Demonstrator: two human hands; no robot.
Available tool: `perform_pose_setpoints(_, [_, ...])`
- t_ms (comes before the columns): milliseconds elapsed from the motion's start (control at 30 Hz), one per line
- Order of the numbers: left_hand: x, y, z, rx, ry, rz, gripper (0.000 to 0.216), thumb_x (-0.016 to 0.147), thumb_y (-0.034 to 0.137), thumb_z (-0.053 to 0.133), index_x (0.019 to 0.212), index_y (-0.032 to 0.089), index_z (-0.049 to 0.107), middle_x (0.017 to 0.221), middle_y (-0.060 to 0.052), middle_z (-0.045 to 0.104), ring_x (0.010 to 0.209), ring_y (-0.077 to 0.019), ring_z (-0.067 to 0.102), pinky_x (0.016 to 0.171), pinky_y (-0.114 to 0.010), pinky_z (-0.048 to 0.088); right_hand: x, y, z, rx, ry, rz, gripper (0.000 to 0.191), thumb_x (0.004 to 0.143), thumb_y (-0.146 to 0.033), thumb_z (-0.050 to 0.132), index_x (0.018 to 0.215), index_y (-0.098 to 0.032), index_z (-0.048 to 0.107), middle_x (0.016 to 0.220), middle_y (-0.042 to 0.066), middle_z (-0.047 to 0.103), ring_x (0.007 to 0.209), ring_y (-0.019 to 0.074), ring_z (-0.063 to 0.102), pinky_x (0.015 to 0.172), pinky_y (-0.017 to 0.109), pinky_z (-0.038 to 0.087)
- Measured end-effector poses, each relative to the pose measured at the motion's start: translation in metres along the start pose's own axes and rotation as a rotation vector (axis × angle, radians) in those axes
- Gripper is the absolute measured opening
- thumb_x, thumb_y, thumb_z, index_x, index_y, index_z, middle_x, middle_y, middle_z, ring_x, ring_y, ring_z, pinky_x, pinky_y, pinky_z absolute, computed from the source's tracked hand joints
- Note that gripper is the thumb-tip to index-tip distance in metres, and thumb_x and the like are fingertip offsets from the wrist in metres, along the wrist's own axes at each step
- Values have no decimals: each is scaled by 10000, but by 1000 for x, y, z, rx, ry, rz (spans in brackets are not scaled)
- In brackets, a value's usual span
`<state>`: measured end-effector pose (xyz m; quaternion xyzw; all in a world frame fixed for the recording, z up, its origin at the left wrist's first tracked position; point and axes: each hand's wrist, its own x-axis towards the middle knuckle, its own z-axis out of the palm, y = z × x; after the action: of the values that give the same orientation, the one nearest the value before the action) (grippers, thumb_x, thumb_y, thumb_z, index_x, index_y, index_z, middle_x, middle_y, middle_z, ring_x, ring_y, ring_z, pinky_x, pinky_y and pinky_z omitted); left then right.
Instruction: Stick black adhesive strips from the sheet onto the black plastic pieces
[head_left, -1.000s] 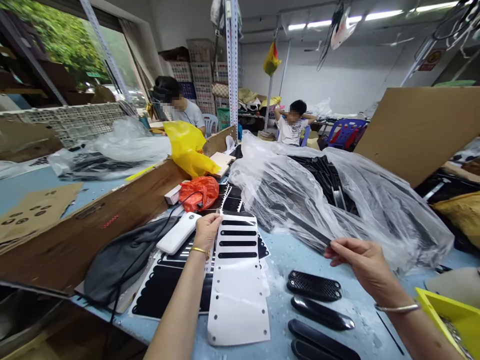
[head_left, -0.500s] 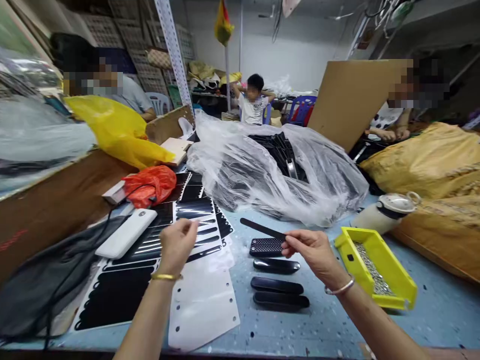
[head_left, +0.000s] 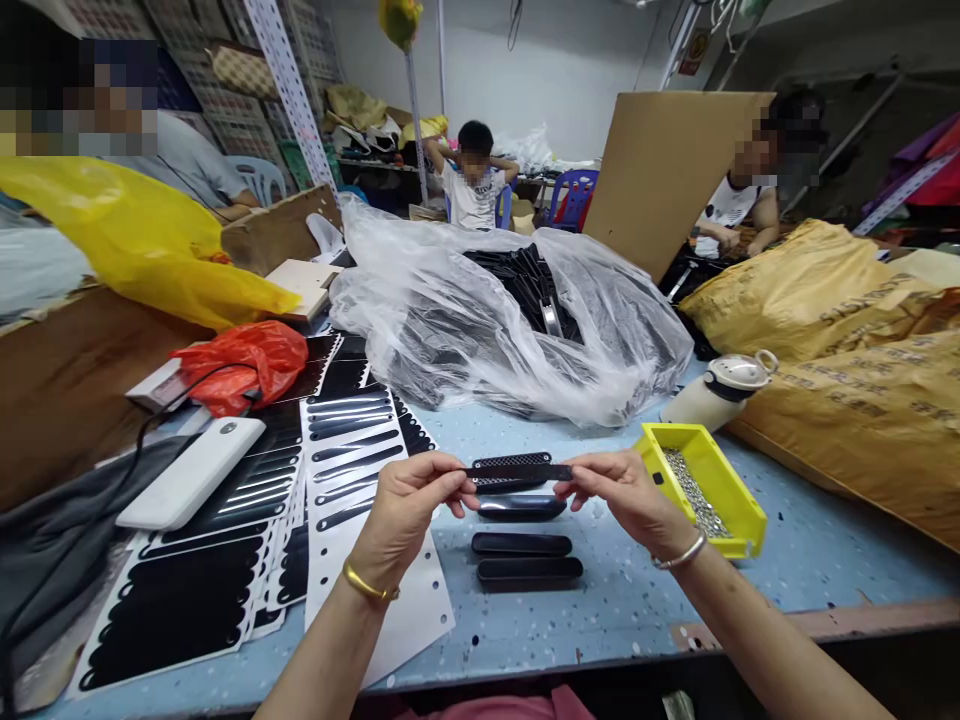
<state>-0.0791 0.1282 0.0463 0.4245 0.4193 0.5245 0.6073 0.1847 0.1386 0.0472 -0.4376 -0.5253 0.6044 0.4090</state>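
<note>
A thin black strip with rounded ends (head_left: 517, 474) is stretched level between my two hands. My left hand (head_left: 411, 505) pinches its left end, and my right hand (head_left: 616, 492) pinches the right end. Just behind and below the strip lies a black piece with a mesh-patterned top (head_left: 514, 460), partly covered by it. Nearer to me, several smooth black elongated pieces (head_left: 523, 545) lie in a column on the blue table. Left of my left hand is a white backing sheet (head_left: 352, 460) with black strips on it and bare spots lower down.
A yellow bin (head_left: 739, 490) of small metal parts stands on the right, beside a cream bottle (head_left: 712, 395). Behind lies a large clear plastic bag (head_left: 450, 330) of black pieces. A white power bank (head_left: 191, 475) and red bag (head_left: 247, 365) are left. Other people sit beyond.
My left hand has moved right from the sheet and taken the strip's free end. The strip, angled in my right hand before, is now level. The view has shifted right.
</note>
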Motion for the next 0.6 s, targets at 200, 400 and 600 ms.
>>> perform_pose_setpoints(200, [1,-3,1,21,25,25,141,743,238,748,795,114,704,698,-89,741,665,-230,728,546,-258,554,13,-10,-17,172,114,36,452,783,-579,652,857,-146,761,801,128,749,732,239,705,580,322,554])
perform_pose_setpoints(400, [7,-6,3,104,-42,36,142,736,261,755,785,130,732,709,-84,756,655,-226,730,602,-293,606,21,-26,-17,-379,-44,-71,299,747,-420,735,837,-138,774,758,72,734,704,166,635,629,263,494])
perform_pose_setpoints(600, [9,-12,9,167,-87,59,114,767,252,727,777,139,740,730,-76,758,670,-214,728,640,-296,610,22,-26,-5,-411,-377,93,352,757,-441,707,800,-96,764,619,39,669,548,110,525,521,231,407])
